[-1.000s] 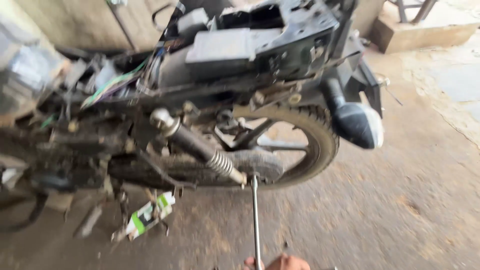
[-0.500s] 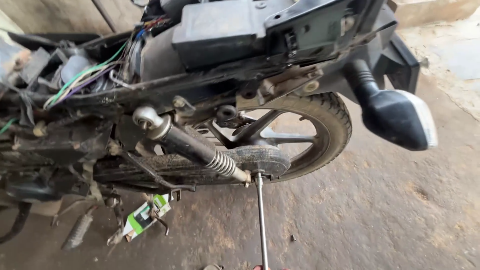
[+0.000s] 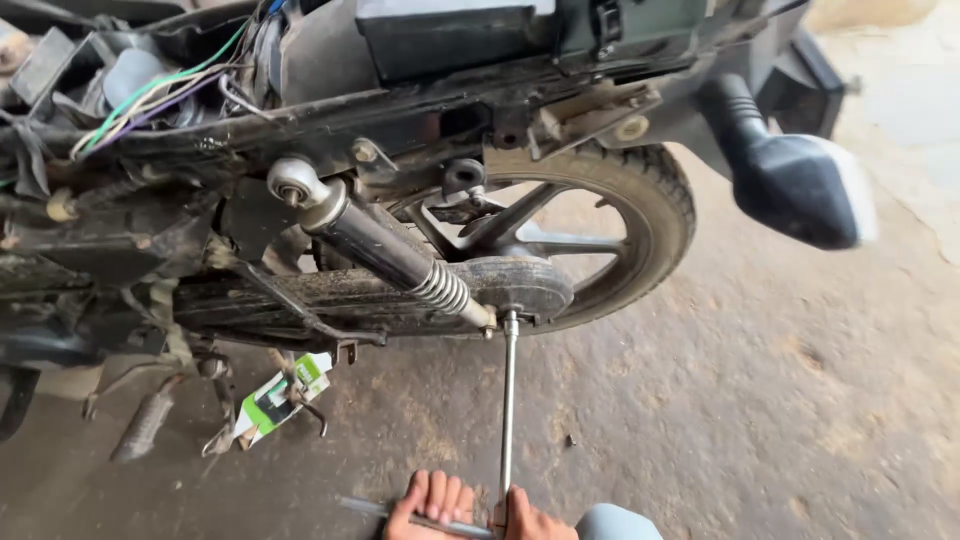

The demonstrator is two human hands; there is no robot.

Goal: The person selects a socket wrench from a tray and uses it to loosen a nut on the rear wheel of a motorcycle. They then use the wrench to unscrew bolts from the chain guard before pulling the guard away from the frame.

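Observation:
A long T-handle socket wrench (image 3: 508, 400) runs up from my hands to a bolt at the lower end of the rear shock absorber (image 3: 385, 250) of a stripped motorcycle. My left hand (image 3: 432, 502) has its fingers curled over the wrench's crossbar at the bottom edge of the view. Where the crossbar meets the shaft, my right hand (image 3: 532, 517) grips it. The wrench tip sits beside the chain cover (image 3: 400, 295), in front of the rear wheel (image 3: 640, 215).
Loose wires (image 3: 150, 100) hang at the upper left of the exposed frame. A black turn signal (image 3: 795, 185) sticks out at the right. A green and white packet (image 3: 280, 395) lies under the bike by a footpeg (image 3: 145, 425). The floor is dirty concrete (image 3: 780, 400).
The view has closed in on the rear wheel and tilted down. Both hands on the wrench handle have come into sight; the wrench tip stays at the shock's lower bolt.

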